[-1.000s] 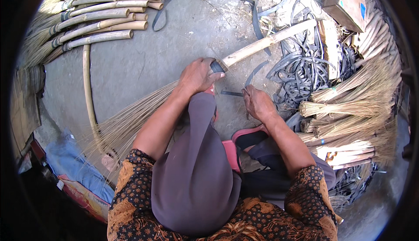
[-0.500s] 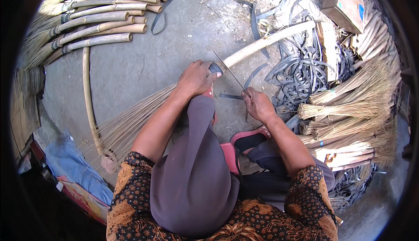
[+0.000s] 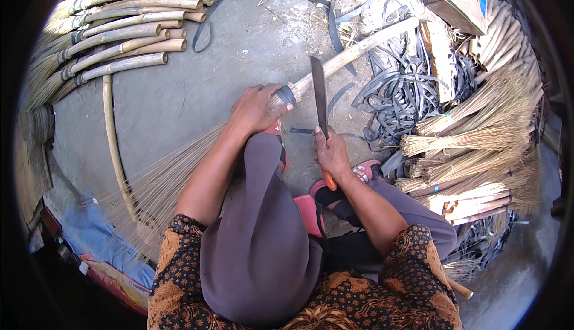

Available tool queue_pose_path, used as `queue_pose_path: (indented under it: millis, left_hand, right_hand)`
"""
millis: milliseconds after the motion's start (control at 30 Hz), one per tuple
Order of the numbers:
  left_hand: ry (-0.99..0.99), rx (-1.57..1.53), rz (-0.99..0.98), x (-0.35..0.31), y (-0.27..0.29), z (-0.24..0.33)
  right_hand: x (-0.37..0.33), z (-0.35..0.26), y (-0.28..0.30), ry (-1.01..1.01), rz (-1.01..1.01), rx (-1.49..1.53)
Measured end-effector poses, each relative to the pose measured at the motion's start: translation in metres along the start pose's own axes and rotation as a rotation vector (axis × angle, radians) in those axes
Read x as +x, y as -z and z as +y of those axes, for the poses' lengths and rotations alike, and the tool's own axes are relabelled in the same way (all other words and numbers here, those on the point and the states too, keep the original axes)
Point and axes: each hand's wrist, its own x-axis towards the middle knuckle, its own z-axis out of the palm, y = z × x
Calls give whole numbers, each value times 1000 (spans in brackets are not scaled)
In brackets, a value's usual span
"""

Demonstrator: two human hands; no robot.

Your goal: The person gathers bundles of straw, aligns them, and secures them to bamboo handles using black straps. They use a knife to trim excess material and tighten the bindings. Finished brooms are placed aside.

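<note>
Fingers of the left hand [image 3: 260,107] are curled closed over the broom [image 3: 365,50] at its black wrap [image 3: 286,95], their undersides hidden; those of the right hand [image 3: 332,153] are folded round the orange-ended grip of a knife [image 3: 320,88]. The broom slants across the floor [image 3: 239,37], its shaft aimed at the far right corner, its bristles [image 3: 182,158] fanning under the left forearm toward the near left edge. The blade crosses in front of the shaft; whether the two touch cannot be told. A dark strip [image 3: 302,130] shows beside the right hand, which may or may not grip it.

The step looks best served by a firm left hold that stops the shaft rolling, thumb clear of the blade's line, and by short, controlled knife strokes angled away from the left hand and left leg [image 3: 263,168].

The widest bare floor lies beyond the left hand, short of the stacked brooms [image 3: 134,34] at the far left corner. Along the right edge, the strip heap [image 3: 399,88] and straw bundles [image 3: 460,138] crowd in, and a pink shoe [image 3: 363,172] sits close to the right forearm.
</note>
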Motion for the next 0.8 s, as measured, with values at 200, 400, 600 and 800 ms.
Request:
queue_pose_path:
  millis: [200, 400, 600, 800]
  left_hand:
    - [180, 225, -1, -18, 1, -6]
    - [95, 165, 6, -18, 6, -8]
    - [85, 89, 14, -9, -3, -1]
    - [190, 196, -41, -13, 0, 1]
  right_hand:
    - [-16, 41, -18, -259, 238, 117]
    - [22, 54, 54, -225, 348, -307]
    - [27, 41, 75, 309, 415, -704]
    - [8, 64, 59, 454, -168, -905]
